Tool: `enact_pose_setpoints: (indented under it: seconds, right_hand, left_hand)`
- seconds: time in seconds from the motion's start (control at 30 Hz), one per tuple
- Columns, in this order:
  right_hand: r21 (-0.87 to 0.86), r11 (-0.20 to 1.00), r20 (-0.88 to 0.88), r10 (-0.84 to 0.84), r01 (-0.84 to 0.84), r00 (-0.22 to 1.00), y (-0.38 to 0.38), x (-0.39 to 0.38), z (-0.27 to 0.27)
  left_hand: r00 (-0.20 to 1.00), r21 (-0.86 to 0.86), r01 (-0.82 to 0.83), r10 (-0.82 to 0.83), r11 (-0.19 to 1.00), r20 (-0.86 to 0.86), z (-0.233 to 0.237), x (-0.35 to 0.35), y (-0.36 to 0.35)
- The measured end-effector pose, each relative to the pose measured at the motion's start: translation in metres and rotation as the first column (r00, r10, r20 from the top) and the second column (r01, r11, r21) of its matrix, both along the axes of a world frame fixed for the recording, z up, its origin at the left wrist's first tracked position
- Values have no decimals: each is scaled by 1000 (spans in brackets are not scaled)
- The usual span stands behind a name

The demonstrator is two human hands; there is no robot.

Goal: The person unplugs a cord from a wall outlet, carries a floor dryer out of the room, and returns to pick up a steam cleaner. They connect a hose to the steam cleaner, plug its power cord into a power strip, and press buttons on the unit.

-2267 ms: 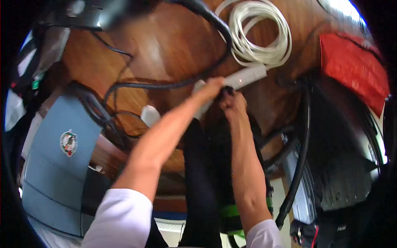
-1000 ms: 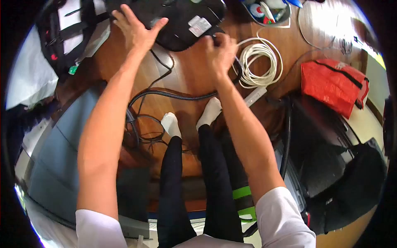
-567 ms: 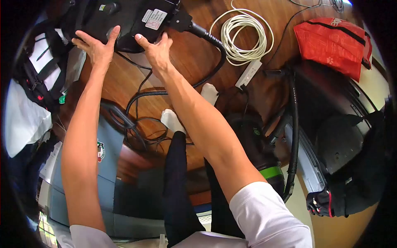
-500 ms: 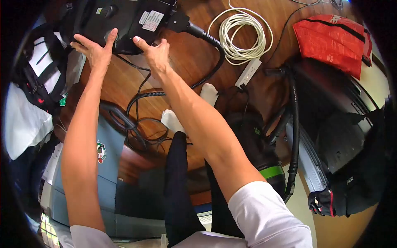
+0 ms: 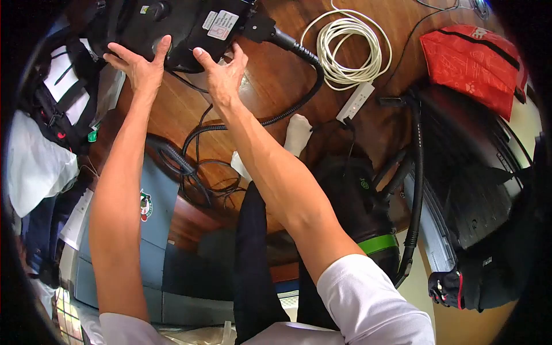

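A black appliance with a knob and white labels lies at the top left of the head view, cut off by the frame edge. My left hand grips its near side, thumb on the surface and fingers spread to the left. Around the near right corner is my right hand, its thumb on top and its other fingers partly hidden. From a fitting on the appliance's right, a black ribbed hose curves down across the wooden floor. Beneath my forearms lie looped black cords.
A coiled white cable ends in a power strip. Right of my legs stands a black vacuum cleaner with a green band. A red bag and dark suitcase are at right, a blue-grey case at left.
The whole view has shifted slightly, so the floor items appear farther right. Both hands keep nearly the same hold on the black appliance.
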State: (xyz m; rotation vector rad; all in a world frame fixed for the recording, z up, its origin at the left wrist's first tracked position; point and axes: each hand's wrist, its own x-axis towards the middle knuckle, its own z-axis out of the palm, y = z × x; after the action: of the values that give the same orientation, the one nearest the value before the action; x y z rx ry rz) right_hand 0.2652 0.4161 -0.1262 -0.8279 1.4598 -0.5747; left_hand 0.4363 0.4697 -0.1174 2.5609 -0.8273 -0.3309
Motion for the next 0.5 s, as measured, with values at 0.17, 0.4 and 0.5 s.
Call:
enact_pose_setpoints:
  seconds: [0.17,0.4,0.5]
  right_hand:
    - [18,998,19,67,-67,998,-6,-4,-2]
    - [59,997,4,41,-41,999,-1,1,-7]
    - [101,990,32,95,-97,995,-6,-4,-8]
  left_hand:
    - [1000,-21,-14,14,1000,-1,3,-3,-2]
    - [1000,-44,-6,6,999,18,2,-3,-1]
    - [1000,-54,-14,14,998,-5,1,-4,0]
